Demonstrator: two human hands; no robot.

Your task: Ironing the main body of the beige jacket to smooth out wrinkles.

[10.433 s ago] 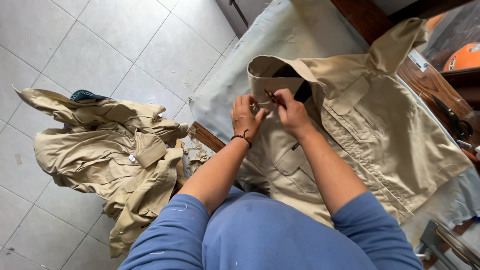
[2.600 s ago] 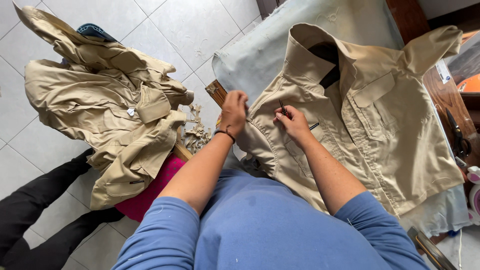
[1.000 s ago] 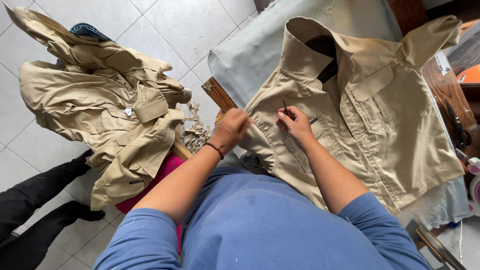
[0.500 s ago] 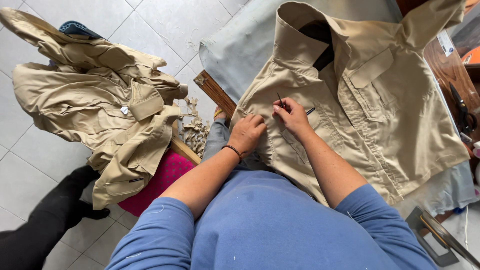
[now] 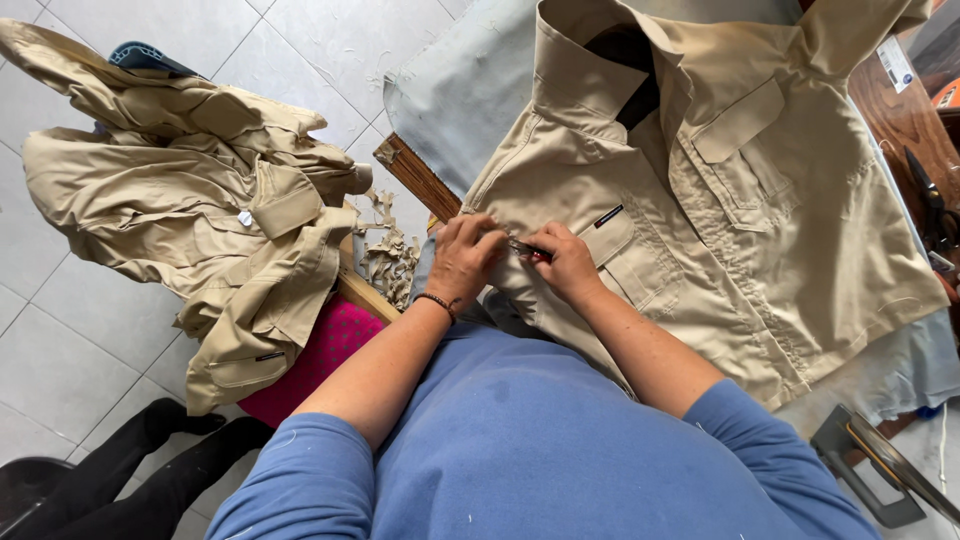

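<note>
The tan shirt [image 5: 720,210] is spread on the surface. Its seam has been reached by the left hand [image 5: 462,262], now pinching cloth beside the right hand [image 5: 566,262], which holds small snips [image 5: 527,249].

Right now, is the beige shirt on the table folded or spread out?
Spread out. The beige shirt lies flat on the grey-covered table, collar up, front pockets showing, one sleeve stretched outward. Both hands rest at its shoulder seam.

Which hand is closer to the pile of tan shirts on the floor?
Left. The left hand is on the side toward the pile of tan shirts; the right hand lies farther away.
</note>
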